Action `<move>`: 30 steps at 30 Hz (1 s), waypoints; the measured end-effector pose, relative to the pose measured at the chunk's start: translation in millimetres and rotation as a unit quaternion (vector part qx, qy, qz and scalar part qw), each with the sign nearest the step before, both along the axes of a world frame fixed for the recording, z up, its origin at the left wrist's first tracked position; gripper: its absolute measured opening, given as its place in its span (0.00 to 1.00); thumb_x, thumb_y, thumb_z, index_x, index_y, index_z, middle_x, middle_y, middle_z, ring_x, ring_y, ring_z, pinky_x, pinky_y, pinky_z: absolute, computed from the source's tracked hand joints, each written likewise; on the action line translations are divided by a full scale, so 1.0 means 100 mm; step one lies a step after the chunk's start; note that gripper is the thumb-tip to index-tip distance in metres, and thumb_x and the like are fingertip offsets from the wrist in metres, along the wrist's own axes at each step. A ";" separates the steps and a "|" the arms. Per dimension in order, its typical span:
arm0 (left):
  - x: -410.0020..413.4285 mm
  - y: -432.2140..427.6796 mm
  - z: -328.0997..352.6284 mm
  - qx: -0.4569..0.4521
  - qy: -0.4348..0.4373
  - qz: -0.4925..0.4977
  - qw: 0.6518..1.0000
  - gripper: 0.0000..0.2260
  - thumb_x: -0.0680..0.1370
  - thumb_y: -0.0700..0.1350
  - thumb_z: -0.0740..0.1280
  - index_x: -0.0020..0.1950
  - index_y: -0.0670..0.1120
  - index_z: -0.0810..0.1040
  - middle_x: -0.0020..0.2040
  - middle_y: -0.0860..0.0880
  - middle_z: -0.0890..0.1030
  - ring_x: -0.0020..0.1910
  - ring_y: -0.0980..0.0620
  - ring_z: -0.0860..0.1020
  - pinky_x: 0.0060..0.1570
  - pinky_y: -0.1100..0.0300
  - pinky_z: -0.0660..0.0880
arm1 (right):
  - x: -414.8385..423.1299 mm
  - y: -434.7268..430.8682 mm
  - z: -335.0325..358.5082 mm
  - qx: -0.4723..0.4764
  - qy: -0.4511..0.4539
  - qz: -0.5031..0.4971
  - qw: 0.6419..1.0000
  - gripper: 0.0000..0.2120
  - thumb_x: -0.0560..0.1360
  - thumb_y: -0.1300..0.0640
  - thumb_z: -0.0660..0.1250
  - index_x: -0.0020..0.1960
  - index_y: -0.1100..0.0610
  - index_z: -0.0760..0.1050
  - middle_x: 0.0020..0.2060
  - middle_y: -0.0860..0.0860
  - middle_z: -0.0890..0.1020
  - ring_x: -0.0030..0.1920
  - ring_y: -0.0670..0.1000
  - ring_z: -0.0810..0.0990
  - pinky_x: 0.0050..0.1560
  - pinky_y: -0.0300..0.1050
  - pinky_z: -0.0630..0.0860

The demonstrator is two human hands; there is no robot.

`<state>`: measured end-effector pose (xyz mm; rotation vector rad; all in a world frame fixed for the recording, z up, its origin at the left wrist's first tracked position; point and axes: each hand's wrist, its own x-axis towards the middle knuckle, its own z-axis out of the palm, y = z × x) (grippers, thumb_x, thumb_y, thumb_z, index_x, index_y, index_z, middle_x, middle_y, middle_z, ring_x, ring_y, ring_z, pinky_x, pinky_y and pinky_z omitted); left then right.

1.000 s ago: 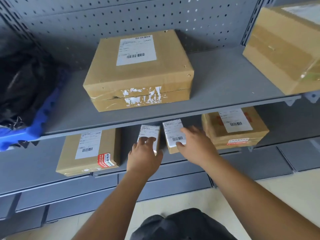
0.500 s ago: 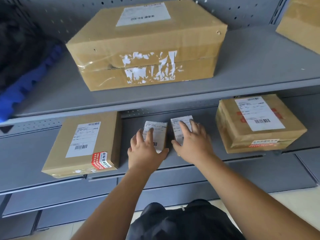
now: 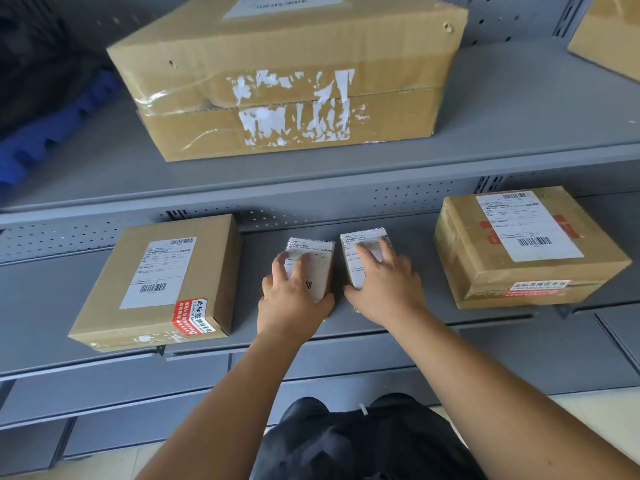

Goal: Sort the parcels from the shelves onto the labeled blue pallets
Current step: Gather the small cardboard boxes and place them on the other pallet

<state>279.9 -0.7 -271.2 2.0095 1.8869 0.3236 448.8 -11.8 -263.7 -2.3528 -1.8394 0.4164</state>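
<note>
Cardboard parcels (image 3: 320, 271) gripped under L hand (image 3: 294, 301), R hand (image 3: 386, 289).

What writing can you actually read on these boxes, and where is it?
"此标签撕毁无效": red sticker on the left box.
"此标签撕毁无效", less sharp: red-and-white strip on the right box.
White shipping labels, also on the left small parcel gripped by the left hand and the right small parcel gripped by the right hand: too small to read.
Big top box: top label blurred.
</note>
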 end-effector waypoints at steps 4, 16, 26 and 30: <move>-0.04 -0.09 0.14 -0.008 0.002 0.007 1.000 0.34 0.74 0.65 0.67 0.77 0.58 0.62 0.79 0.53 0.56 0.72 0.42 0.65 0.64 0.42 0.73 | -0.01 -0.06 0.15 -0.014 -0.004 -0.002 1.000 0.35 0.71 0.38 0.66 0.76 0.41 0.60 0.79 0.51 0.57 0.68 0.62 0.67 0.64 0.57 0.69; -0.32 -0.53 1.04 -0.044 0.012 0.025 0.999 0.34 0.76 0.64 0.67 0.79 0.57 0.61 0.78 0.51 0.58 0.72 0.41 0.65 0.67 0.40 0.72 | -0.19 -0.50 1.05 -0.030 0.003 -0.006 1.000 0.32 0.72 0.41 0.65 0.75 0.42 0.62 0.77 0.51 0.60 0.66 0.62 0.68 0.60 0.55 0.70; -0.44 -0.97 1.40 -0.049 0.007 0.043 0.998 0.34 0.76 0.64 0.67 0.79 0.56 0.63 0.77 0.50 0.61 0.73 0.40 0.64 0.64 0.43 0.74 | -0.33 -0.86 1.44 -0.026 0.013 0.031 0.999 0.33 0.72 0.40 0.64 0.75 0.42 0.62 0.77 0.49 0.62 0.67 0.61 0.68 0.61 0.56 0.70; -0.47 -1.24 1.50 -0.028 -0.009 0.104 0.994 0.33 0.74 0.67 0.66 0.77 0.58 0.65 0.75 0.52 0.62 0.73 0.41 0.64 0.63 0.42 0.74 | -0.37 -1.03 1.55 -0.012 0.030 0.062 0.998 0.34 0.71 0.41 0.65 0.74 0.47 0.61 0.75 0.49 0.65 0.65 0.62 0.69 0.59 0.56 0.71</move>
